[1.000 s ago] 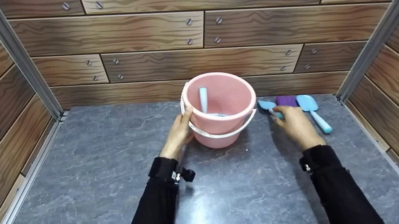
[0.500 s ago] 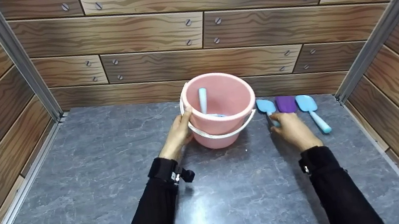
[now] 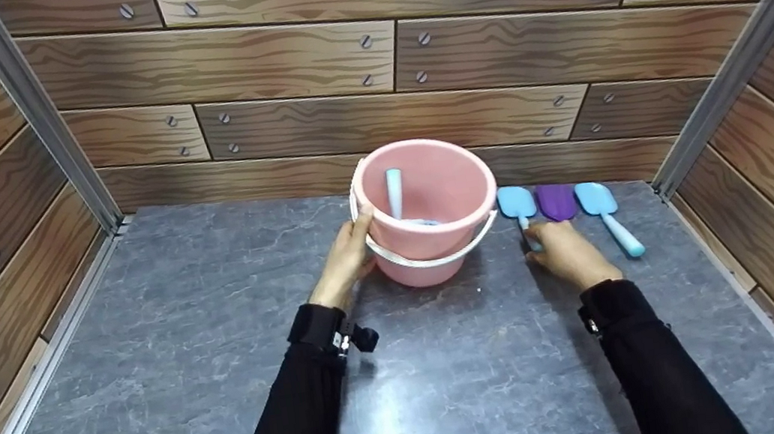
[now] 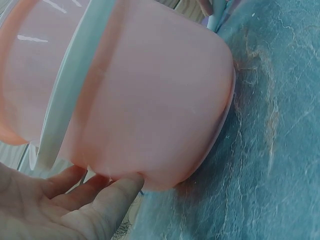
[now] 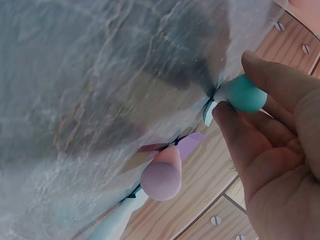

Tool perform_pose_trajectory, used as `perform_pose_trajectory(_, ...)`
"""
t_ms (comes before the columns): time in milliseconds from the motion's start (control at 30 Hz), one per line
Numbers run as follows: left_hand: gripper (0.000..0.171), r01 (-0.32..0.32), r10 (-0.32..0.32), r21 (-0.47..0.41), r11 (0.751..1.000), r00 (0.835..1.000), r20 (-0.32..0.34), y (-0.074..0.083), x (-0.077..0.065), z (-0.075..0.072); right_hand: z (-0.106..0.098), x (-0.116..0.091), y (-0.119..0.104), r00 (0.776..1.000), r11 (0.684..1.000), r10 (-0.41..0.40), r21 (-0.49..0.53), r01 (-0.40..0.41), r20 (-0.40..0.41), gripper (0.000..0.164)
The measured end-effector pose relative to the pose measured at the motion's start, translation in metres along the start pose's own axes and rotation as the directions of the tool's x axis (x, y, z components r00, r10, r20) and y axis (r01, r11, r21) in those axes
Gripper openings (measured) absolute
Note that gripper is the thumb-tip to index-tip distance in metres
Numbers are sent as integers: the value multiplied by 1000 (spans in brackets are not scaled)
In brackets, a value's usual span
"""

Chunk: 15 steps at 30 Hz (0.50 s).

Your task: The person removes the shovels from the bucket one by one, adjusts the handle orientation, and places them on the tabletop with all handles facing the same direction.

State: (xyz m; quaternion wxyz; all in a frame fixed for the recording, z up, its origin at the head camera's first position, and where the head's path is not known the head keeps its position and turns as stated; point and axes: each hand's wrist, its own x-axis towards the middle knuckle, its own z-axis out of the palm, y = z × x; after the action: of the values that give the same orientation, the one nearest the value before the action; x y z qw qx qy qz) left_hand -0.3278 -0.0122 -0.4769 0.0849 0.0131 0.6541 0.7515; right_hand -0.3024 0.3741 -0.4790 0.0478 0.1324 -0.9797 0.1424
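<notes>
A pink bucket (image 3: 428,241) with a white handle stands upright near the back wall. My left hand (image 3: 347,256) holds its left side, thumb by the rim; in the left wrist view the fingers (image 4: 112,202) touch the bucket's wall below the handle. Thumb and forefinger of my right hand (image 3: 566,248) pinch the handle (image 5: 248,94) of a light blue toy shovel (image 3: 516,202), whose blade points to the back wall. Beside it lies a purple shovel (image 3: 556,201), its handle hidden by my hand in the head view. Further right lies another light blue shovel (image 3: 610,216).
Inside the bucket a light blue handle (image 3: 395,193) leans up against the wall. Wood-patterned panels (image 3: 313,121) enclose the grey marbled floor (image 3: 218,309) at the back and both sides, with metal strips in the corners.
The left light blue shovel has swung from slanted and tipped to lying straight, blade flat and toward the back, with my right hand shifting slightly left and nearer. The left hand and bucket stay put.
</notes>
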Motion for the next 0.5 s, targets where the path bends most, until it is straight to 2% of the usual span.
perform_pose_trajectory(300, 78, 0, 0, 14, 1000, 1000, -4, 1, -1, -1, 0, 2, -1, 999, 999, 36, 4, -36, 37, 18)
perform_pose_trajectory(500, 72, -7, 7, 22, 1000, 1000, -17, 2, -1, 1, -4, 2, -2, 998, 998, 60, 30, -61, 16, 41)
